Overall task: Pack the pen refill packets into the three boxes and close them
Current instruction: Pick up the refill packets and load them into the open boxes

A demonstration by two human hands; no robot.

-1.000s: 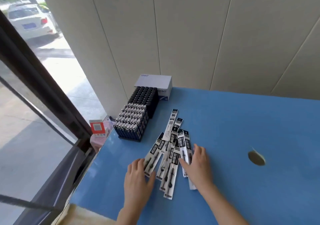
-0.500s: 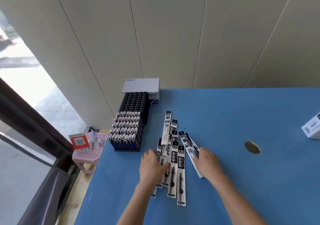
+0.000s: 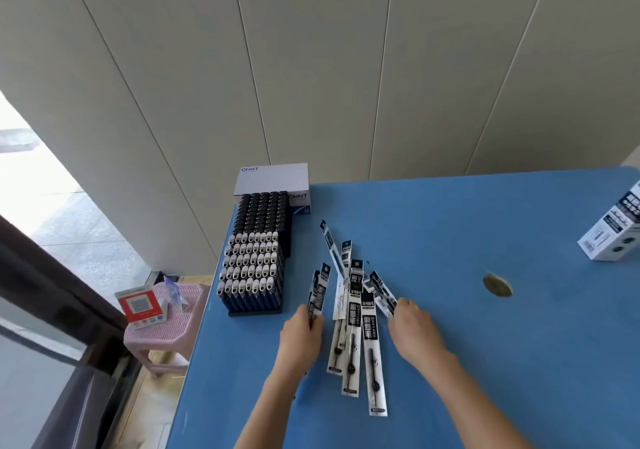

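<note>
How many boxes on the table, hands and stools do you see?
Boxes on the table: 2 (back box, right box)
Hands: 2 (left hand, right hand)
Stools: 1 (pink stool)
Total: 5

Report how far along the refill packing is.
Done: nothing packed that shows. In hand: the refill packets lie fanned on the blue table; the left hand grips the leftmost ones, the right hand touches the rightmost. To do: all packing and closing; only one box is in view.
</note>
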